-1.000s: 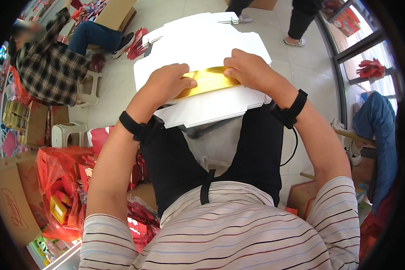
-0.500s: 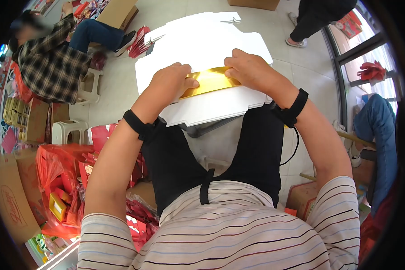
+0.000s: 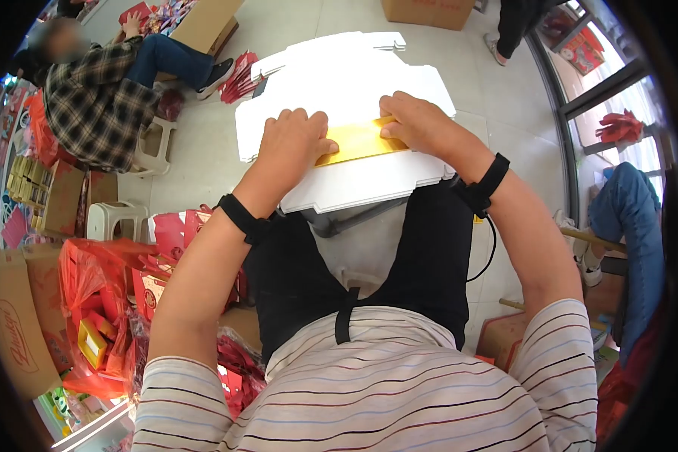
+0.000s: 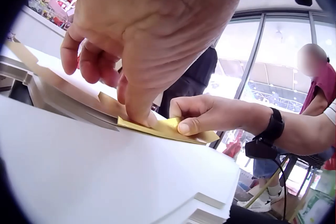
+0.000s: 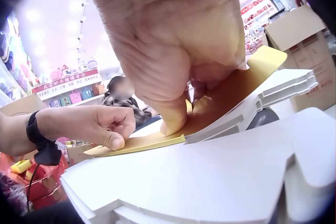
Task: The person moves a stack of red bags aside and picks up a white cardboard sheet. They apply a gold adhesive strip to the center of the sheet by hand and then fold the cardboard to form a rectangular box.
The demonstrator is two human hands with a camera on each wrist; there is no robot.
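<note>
A gold card flap [image 3: 360, 143] lies across a stack of white die-cut cardboard blanks [image 3: 346, 184] over the person's knees. My left hand [image 3: 288, 143] pinches the left end of the flap, its thumb on the gold face. At the other end my right hand [image 3: 422, 126] grips the flap between thumb and curled fingers. In the left wrist view, a narrow gold fold [image 4: 163, 128] runs along the edge under both thumbs. The right wrist view shows the gold sheet [image 5: 223, 100] bending upward behind the right hand.
A seated person in a plaid shirt [image 3: 94, 105] is at left, near white plastic stools [image 3: 117, 221]. Red bags [image 3: 102, 282] and a cardboard box [image 3: 15, 324] stand by the left arm. Glass doors [image 3: 606, 94] line the right side.
My left hand has shifted slightly right, with more of its knuckles showing. The visible gold strip looks narrower. A bystander at the back has moved, and the seated person's hand now shows by a red item.
</note>
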